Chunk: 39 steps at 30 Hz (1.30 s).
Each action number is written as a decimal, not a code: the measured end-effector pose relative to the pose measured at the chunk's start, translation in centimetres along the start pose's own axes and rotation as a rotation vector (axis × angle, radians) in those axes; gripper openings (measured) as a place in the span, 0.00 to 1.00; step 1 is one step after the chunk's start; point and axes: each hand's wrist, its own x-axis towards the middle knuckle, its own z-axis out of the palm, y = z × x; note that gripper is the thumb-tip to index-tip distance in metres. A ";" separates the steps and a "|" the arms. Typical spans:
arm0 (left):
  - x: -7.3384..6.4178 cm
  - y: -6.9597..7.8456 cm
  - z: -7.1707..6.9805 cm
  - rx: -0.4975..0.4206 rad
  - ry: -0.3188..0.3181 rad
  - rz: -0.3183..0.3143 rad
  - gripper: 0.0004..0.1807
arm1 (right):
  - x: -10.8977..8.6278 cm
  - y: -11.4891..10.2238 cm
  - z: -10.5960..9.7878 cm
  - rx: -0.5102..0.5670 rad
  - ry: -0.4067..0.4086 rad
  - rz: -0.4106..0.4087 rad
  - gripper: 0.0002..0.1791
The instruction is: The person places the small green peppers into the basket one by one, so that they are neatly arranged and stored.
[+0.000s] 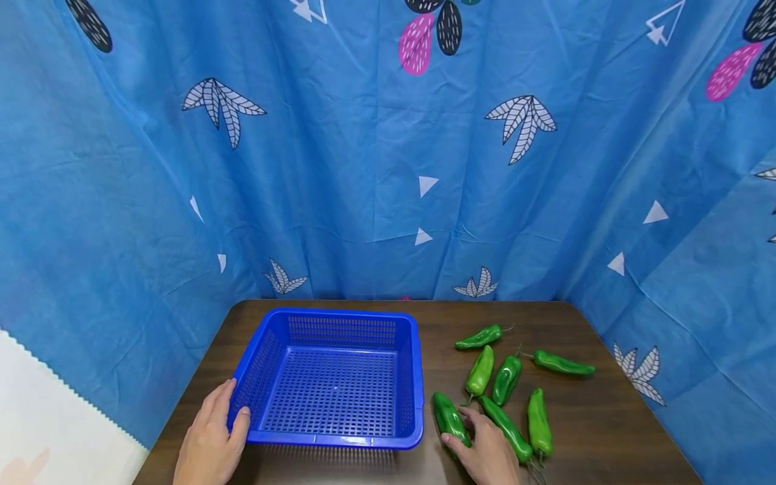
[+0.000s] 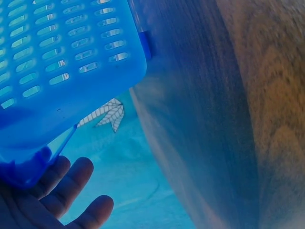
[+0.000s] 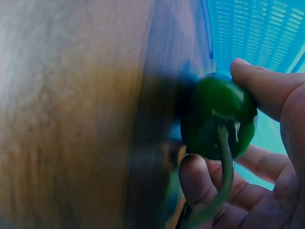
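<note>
The left hand (image 1: 209,438) rests at the near left corner of a blue plastic basket (image 1: 327,440), with its fingers along the left side and its thumb by the front rim. In the left wrist view, the basket's corner (image 2: 33,167) lies against the hand, and the fingers (image 2: 71,186) are spread and loose. The right hand (image 1: 490,455) grips a dark green pepper (image 1: 447,419) just right of the basket, thumb on one side and fingers on the other. Its stem end faces the right wrist camera, with the stem (image 3: 226,162) hanging over the fingers.
Several other green peppers lie right of the basket, including a long one (image 1: 506,430) beside the right hand, a lighter one (image 1: 539,424) and one far right (image 1: 564,364). The brown wooden table (image 1: 606,431) backs onto a blue patterned curtain (image 1: 376,202).
</note>
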 end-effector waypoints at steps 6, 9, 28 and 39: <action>-0.1 -0.1 0.1 -0.001 -0.007 -0.008 0.29 | -0.2 -0.1 0.2 -0.008 0.012 0.033 0.32; -0.1 -0.1 0.0 0.001 -0.013 -0.013 0.29 | -0.3 -0.1 0.3 0.001 0.017 0.046 0.30; -0.2 0.0 0.1 -0.017 -0.024 -0.017 0.29 | -0.2 -1.5 -2.3 0.106 0.092 0.028 0.31; -0.3 -0.1 0.2 0.005 -0.010 -0.018 0.29 | 1.4 -3.9 -4.9 0.155 0.103 0.009 0.33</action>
